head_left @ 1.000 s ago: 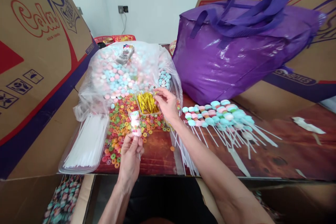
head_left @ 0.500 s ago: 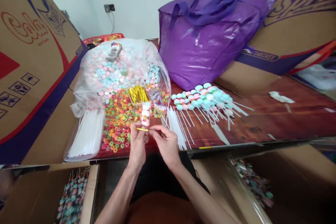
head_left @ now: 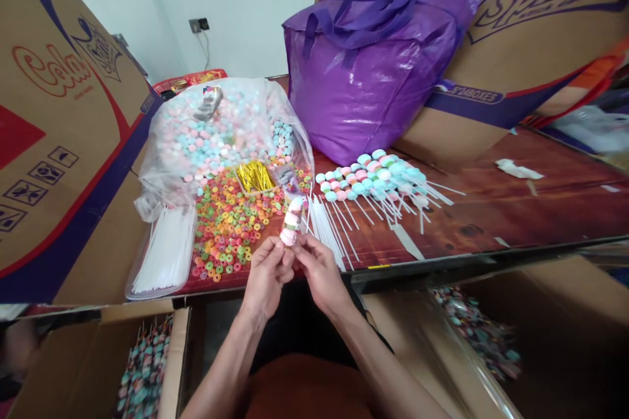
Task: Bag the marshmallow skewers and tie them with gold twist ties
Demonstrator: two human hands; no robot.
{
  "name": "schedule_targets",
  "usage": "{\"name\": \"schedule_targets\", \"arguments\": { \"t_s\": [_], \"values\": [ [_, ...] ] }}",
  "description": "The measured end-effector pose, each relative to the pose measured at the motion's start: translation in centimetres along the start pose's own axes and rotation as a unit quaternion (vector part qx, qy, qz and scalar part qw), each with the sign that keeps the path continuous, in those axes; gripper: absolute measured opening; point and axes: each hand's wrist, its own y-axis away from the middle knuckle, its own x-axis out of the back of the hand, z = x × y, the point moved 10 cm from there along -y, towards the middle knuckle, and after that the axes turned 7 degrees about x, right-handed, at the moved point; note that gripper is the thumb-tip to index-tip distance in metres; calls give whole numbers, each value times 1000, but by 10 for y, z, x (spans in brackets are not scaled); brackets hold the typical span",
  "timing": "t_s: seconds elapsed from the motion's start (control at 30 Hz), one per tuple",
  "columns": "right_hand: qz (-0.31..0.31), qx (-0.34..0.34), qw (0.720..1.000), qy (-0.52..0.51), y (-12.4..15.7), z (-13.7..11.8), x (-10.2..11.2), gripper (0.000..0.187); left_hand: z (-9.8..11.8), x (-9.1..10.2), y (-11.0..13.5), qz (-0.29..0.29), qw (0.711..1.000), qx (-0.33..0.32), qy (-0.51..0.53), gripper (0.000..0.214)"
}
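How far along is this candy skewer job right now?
Done: filled skewers piled on the table. In hand: left hand and right hand pinch a wrapped candy stick. Left: loose candy rings and bare sticks.

Two hands, the left hand and right hand, on one candy skewer. One purple bag, one clear sack of pastel candies, one tub of gold twist ties, one tray of white sticks. Candy rings and finished skewers (way too many to count).
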Motion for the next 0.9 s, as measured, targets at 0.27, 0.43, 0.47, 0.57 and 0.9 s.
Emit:
{"name": "schedule_targets", "arguments": {
  "t_s": [0.27,0.43,0.47,0.57,0.9],
  "values": [
    [-129,36,989,58,-3,-27,3,17,-13,-25,12,-80,983,147,74,34],
    [-133,102,971,170,-8,-42,3,12,-20,-23,11,-68,984,153,54,38],
    [-121,129,963,205,-8,-46,3,13,-18,-21,10,-56,988,136,42,37],
    [-93,191,936,280,-3,-56,-1,15,-10,-16,7,-26,996,82,-19,33],
    [-12,86,965,248,1,-35,12,21,4,2,-2,70,975,-82,-194,27]
  ]
}}
